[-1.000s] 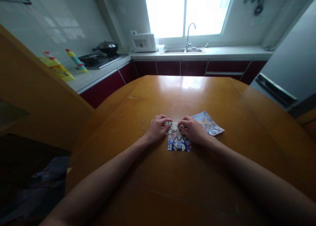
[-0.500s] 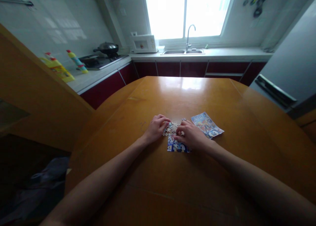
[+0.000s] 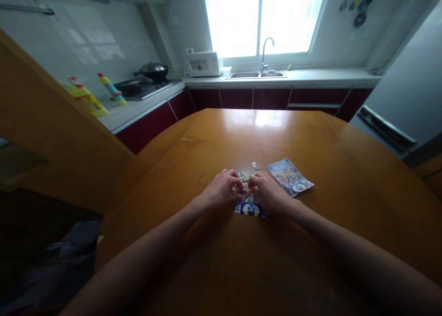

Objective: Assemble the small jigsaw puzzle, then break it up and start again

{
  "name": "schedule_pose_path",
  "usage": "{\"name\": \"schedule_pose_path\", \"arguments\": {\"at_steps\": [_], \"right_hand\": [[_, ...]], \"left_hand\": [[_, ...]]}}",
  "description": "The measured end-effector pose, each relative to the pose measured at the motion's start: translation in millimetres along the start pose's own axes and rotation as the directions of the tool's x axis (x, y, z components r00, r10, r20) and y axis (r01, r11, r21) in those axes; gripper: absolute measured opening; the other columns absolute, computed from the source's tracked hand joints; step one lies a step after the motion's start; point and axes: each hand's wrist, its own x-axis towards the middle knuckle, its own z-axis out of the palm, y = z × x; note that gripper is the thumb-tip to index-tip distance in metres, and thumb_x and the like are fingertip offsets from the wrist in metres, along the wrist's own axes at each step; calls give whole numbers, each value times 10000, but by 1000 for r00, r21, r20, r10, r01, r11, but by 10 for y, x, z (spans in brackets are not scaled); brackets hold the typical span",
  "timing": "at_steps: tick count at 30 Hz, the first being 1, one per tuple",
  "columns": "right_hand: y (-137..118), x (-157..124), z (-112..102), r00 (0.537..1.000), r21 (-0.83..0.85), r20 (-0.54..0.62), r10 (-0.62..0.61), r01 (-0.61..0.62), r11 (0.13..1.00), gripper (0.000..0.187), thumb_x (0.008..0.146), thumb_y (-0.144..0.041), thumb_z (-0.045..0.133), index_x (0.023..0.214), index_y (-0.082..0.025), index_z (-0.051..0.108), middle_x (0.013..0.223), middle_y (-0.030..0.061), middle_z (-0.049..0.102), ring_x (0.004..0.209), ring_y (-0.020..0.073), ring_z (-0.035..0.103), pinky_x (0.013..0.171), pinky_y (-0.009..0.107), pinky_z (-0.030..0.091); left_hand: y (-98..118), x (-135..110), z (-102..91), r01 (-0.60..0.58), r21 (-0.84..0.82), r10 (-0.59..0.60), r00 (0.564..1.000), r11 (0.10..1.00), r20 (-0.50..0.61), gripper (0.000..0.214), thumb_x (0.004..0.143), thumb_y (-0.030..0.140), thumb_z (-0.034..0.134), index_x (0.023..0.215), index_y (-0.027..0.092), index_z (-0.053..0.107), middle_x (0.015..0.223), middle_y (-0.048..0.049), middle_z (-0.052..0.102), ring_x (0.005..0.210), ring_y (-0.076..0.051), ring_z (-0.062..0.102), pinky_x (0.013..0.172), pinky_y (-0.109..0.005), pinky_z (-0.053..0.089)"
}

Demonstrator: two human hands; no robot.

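Note:
A partly joined jigsaw puzzle (image 3: 251, 209) with a blue and white cartoon picture lies flat on the table in front of me. My left hand (image 3: 225, 187) is at its upper left, fingers curled, with a small pale puzzle piece (image 3: 234, 188) showing between them. From the right, my right hand (image 3: 266, 188) reaches over the puzzle's upper edge, thumb and fingers drawn together; what they pinch is too small to make out. Loose puzzle pieces (image 3: 246, 176) lie in a pile between both hands. Beyond my right hand are a few more pieces (image 3: 254, 164).
A printed picture sheet (image 3: 290, 176) lies right of my right hand on the brown wooden table (image 3: 193, 155). Past the table stand a counter with a sink (image 3: 243, 75), a microwave (image 3: 203, 64), a stove with a pan (image 3: 154, 71), and yellow bottles (image 3: 88, 100).
My left hand has moved right and nearer, over the puzzle's left edge. My right hand has shifted slightly, uncovering loose pieces behind it and more of the cartoon picture.

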Motion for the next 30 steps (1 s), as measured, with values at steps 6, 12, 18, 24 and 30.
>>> {"name": "schedule_pose_path", "arguments": {"at_steps": [6,12,18,24,30], "right_hand": [[3,2,-89,998,44,53,-34,32,999,204,845,-353,703,960,-185,685,945,79,662,943,227,591,846,328,432],[52,1,-67,992,134,33,-121,115,984,117,804,-148,670,877,-220,728,911,63,660,906,214,587,819,319,426],[87,59,-1,997,252,-40,-59,67,965,132,815,-142,584,721,-193,663,735,17,623,703,155,542,682,278,395],[174,171,21,995,462,-85,59,-14,887,165,862,-251,517,756,-166,610,663,-5,585,641,137,508,602,259,387],[176,192,-76,999,628,-2,46,-34,777,212,847,-334,552,770,-153,632,669,-3,606,615,127,515,577,251,412]], "left_hand": [[-21,25,-15,65,-177,-66,998,982,-2,88,843,233,668,794,169,703,766,-17,669,724,-140,589,683,-238,435],[-53,50,-11,126,-425,-124,992,896,33,164,842,233,600,919,157,724,759,-21,698,670,-130,606,620,-216,452],[-101,106,9,165,-496,-186,982,853,7,132,797,191,602,880,121,677,721,-28,685,634,-123,598,586,-212,458],[-63,136,-48,148,-507,-202,978,849,-53,219,825,146,530,929,132,721,909,-64,725,823,-156,648,739,-262,505],[-12,128,-50,84,-613,-162,984,786,-73,316,851,355,666,1073,133,702,1003,-94,715,792,-152,641,678,-249,510]]}}
